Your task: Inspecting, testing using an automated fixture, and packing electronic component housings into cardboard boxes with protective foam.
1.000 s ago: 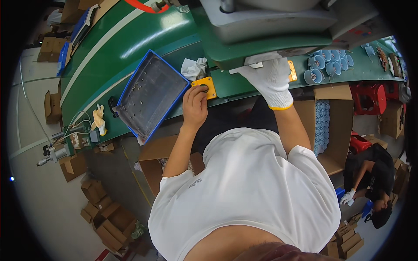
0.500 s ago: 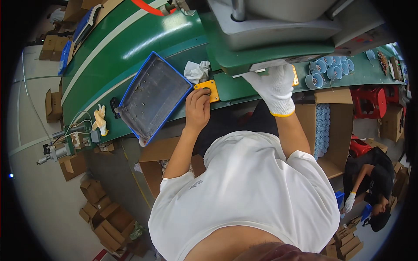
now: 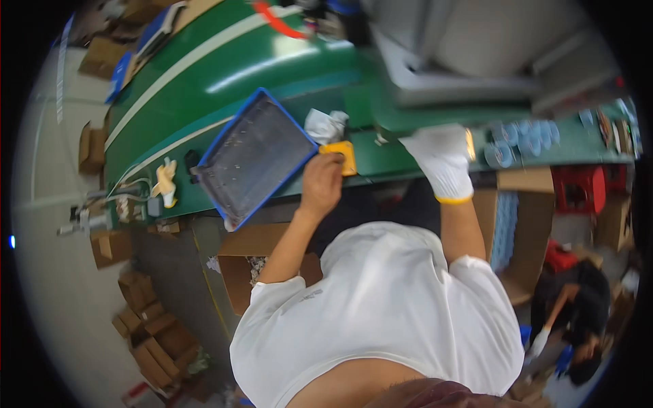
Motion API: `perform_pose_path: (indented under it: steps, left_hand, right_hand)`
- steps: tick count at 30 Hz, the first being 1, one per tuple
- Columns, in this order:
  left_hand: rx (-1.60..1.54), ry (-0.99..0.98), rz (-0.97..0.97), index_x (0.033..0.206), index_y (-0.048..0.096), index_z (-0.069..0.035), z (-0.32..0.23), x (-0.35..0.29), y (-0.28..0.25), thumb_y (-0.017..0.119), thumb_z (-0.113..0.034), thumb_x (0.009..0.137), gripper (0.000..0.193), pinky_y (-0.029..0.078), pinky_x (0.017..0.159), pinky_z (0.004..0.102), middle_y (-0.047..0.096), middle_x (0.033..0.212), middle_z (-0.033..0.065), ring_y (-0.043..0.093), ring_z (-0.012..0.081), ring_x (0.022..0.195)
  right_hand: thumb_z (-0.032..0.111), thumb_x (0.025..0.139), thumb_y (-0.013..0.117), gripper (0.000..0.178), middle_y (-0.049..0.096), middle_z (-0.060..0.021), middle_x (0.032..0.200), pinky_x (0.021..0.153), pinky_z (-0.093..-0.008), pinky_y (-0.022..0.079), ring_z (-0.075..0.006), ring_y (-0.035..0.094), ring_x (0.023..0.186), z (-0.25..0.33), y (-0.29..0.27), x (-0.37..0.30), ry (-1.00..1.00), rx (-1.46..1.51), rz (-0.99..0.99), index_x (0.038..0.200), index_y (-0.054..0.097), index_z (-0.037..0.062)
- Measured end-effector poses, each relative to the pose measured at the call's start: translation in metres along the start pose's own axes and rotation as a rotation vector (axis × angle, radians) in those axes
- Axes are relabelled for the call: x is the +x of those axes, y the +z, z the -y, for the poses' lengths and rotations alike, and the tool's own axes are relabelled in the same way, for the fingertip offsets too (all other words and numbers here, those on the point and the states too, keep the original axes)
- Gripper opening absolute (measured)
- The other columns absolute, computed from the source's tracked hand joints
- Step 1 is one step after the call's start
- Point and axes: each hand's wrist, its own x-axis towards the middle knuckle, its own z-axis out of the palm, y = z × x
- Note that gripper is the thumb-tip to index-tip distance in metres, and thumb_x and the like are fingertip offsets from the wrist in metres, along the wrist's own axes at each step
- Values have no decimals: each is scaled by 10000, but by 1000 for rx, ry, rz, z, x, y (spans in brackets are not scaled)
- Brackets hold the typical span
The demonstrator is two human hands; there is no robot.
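My bare left hand (image 3: 322, 181) rests on a yellow square box (image 3: 349, 160) at the near edge of the green bench. Its fingers are curled together over a dark round button on the box top, mostly covered by the fingertips. My right hand (image 3: 442, 160), in a white knitted glove with a yellow cuff, reaches under the front edge of a large grey and green machine (image 3: 456, 88). Blur and the machine's edge hide its fingers. Part of a second yellow box (image 3: 469, 145) shows right beside the glove.
A blue-rimmed dark tray (image 3: 262, 153) with small bits lies left of my left hand, crumpled white paper (image 3: 326, 126) behind the yellow box. Light-blue cups (image 3: 527, 139) stand at the right. Open cartons (image 3: 238, 275) flank my body. A person (image 3: 578, 306) crouches at the lower right.
The whole view has shifted and blurred, so bench and machine sit slightly right and lower. Both hands keep their places at the yellow box and under the machine.
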Motion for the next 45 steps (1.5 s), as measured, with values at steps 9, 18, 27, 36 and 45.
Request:
perform_pose_path:
  steps: [9, 18, 27, 36, 45]
  left_hand:
    - [154, -80, -35, 1006, 675, -7, -28, 0, -11, 710, -2, 839, 171, 511, 992, 450, 725, 1106, 88, 635, 346, 1102]
    - [251, 22, 80, 1013, 690, -5, -30, 24, -17, 681, -61, 853, 170, 485, 904, 455, 685, 1026, 114, 626, 309, 1042]
    - [-40, -124, -32, 1030, 666, -20, -24, 46, -2, 675, -34, 891, 140, 494, 886, 456, 704, 1013, 125, 666, 342, 979]
    - [-209, -307, -213, 1045, 719, 10, -19, 50, 24, 722, -23, 909, 140, 556, 788, 390, 727, 978, 138, 704, 318, 899]
    - [-230, -369, -166, 978, 762, -9, -21, 53, 20, 773, -62, 887, 106, 561, 771, 354, 750, 980, 125, 723, 284, 863]
  right_hand:
    - [15, 911, 674, 186, 719, -185, 1015, 875, -463, 536, -381, 663, 946, -108, 12, -100, -193, 135, -405, 1086, 708, -36]
    - [70, 874, 714, 87, 698, -154, 842, 758, -459, 513, -357, 650, 813, -93, -4, -67, -108, 42, -366, 939, 734, 16]
    - [-19, 854, 655, 276, 712, -180, 1122, 983, -464, 518, -381, 648, 1074, -119, 50, -89, -114, 220, -572, 1124, 707, 6]
    - [-15, 871, 642, 260, 710, -180, 1119, 977, -465, 522, -378, 648, 1071, -123, 54, -90, -137, 223, -609, 1122, 708, 4]
    - [0, 891, 639, 258, 711, -176, 1126, 983, -466, 517, -375, 647, 1078, -126, 61, -88, -146, 223, -612, 1140, 706, 10]
